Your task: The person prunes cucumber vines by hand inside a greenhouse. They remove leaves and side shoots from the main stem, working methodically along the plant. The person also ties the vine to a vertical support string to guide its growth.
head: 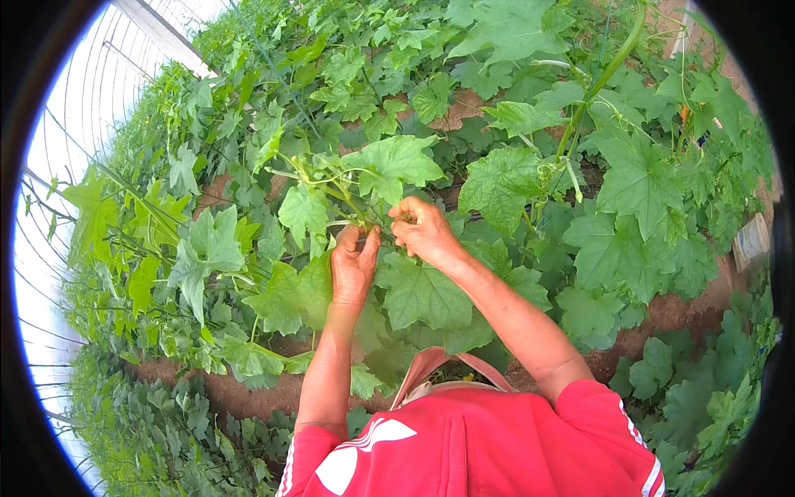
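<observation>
In the middle of the head view, my left hand (354, 258) pinches the green stem of a climbing vine (351, 202) between thumb and forefinger. Just to its right is my right hand (422, 231), its fingers curled beside the same vine; what lies between them is too small to tell. The vine's tip, with thin tendrils and a lobed leaf (394, 163), rises above both hands. A broad lobed leaf (425, 292) hangs below them, between my forearms.
A thick vine stem (581, 112) with a slender young fruit (574, 180) climbs at the right. Twine (279, 74) runs down from the upper left. A whitish bucket (750, 242) stands at the far right. Bare soil (248, 391) shows between dense rows of leaves.
</observation>
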`<state>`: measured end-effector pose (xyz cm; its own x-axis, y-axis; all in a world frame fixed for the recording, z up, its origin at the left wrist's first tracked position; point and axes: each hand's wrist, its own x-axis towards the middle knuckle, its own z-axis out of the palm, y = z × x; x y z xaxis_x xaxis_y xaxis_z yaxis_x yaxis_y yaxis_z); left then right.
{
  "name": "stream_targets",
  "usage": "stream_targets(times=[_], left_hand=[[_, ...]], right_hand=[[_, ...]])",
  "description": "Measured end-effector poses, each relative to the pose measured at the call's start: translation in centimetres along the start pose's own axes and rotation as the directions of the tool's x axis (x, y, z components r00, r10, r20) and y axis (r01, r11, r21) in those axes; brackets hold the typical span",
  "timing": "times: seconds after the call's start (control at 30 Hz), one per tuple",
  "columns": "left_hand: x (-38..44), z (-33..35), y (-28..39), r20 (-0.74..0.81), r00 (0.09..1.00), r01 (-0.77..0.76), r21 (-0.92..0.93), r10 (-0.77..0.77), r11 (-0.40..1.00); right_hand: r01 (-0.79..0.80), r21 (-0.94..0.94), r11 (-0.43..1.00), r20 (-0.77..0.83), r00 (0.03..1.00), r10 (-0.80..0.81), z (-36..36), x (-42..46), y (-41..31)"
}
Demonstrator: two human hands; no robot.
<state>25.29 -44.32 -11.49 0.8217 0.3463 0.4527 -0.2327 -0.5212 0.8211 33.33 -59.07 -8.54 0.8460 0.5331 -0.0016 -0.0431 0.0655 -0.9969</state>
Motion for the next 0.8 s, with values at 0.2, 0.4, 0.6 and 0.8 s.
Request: stream_targets(times=[0.2, 0.4, 0.6, 0.8], left_hand=[[-0.3, -2.1, -0.5, 0.059, 0.960, 0.275, -0.353, -0.273, 0.894], [-0.7, -2.3, -0.4, 0.085, 0.966, 0.259, -0.372, -0.245, 0.892], [-1.5, -2.0, 0.0, 0.076, 0.970, 0.244, -0.397, -0.233, 0.885], [-2.1, -2.2, -0.7, 0.085, 0.966, 0.256, -0.374, -0.242, 0.891]], right_hand=[[-0.205, 0.156, 0.966, 0.165, 0.970, 0.179, -1.5, 0.3, 2.1], [-0.199, 0.186, 0.962, 0.250, 0.956, 0.150, -0.2, 0.5, 2.0], [0.051, -0.095, 0.994, 0.149, 0.988, -0.037, 1.6, -0.1, 2.5], [0.052, -0.163, 0.985, 0.074, 0.996, -0.041, 2.3, -0.8, 1.9]])
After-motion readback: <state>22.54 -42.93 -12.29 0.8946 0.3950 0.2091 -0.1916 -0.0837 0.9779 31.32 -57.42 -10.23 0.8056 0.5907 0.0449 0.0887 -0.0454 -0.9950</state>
